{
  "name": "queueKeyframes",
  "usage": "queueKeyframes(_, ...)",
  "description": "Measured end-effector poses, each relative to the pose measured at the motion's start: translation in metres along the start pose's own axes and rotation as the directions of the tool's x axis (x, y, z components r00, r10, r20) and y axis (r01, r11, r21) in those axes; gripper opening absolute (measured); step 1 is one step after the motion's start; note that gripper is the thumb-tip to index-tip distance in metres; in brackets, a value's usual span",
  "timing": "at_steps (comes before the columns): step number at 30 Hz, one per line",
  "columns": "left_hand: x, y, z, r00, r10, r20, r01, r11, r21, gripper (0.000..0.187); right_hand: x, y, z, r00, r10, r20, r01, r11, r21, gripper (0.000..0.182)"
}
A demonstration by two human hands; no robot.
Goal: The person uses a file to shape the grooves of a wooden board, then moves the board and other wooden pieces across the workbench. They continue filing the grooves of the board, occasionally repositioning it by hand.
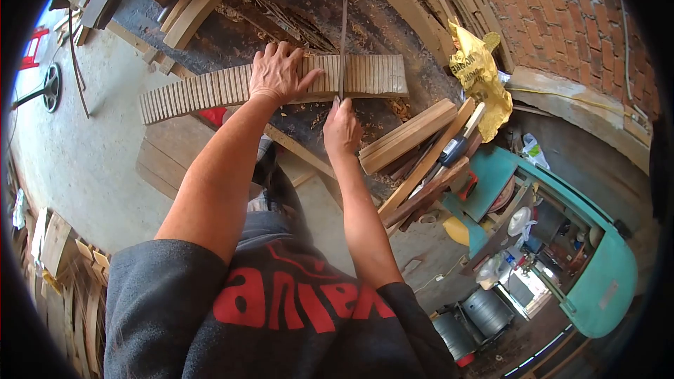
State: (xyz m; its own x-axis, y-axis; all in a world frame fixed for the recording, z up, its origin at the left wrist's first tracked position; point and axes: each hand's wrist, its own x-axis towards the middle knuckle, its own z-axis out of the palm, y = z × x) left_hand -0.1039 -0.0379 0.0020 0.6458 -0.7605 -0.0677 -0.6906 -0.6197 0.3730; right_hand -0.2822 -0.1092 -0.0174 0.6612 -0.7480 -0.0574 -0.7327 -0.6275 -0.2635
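Across the dusty counter (210, 35) lies a long, gently curved wooden strip (210, 91), its face cut into many narrow, evenly spaced ridges. One of the hands, the left hand (279, 74), presses flat on it with fingers spread. Just beside it, the right hand (342, 130) is clamped on a long file (343, 42) crossing the strip. Wood offcuts (407, 137) lie near, a yellow bag (481, 74) beyond.
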Motion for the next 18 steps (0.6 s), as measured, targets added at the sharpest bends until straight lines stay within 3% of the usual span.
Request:
queueKeyframes(4, 0.0, -0.003, 0.004, 0.999, 0.001, -0.037, -0.002, 1.0, -0.027, 0.064, -0.055, 0.024, 0.0, 0.998, 0.005, 0.057, -0.005, 1.0, 0.001, 0.02)
queueKeyframes(6, 0.001, 0.0, -0.001, 0.999, -0.04, 0.018, 0.041, 0.998, -0.043, 0.057, -0.068, 0.023, -0.007, 0.994, 0.058, 0.09, -0.058, 0.998, -0.007, 0.021)
queueKeyframes(13, 0.001, 0.001, -0.002, 0.999, -0.029, 0.036, 0.03, 0.999, -0.022, 0.06, 0.007, -0.005, -0.008, 1.0, -0.005, 0.02, 0.004, 0.997, 0.072, 0.023)
queueKeyframes(18, 0.002, 0.001, -0.006, 0.996, -0.048, 0.069, 0.051, 0.998, -0.041, 0.061, -0.063, 0.026, -0.007, 0.993, 0.032, 0.113, -0.034, 0.999, 0.015, 0.023)
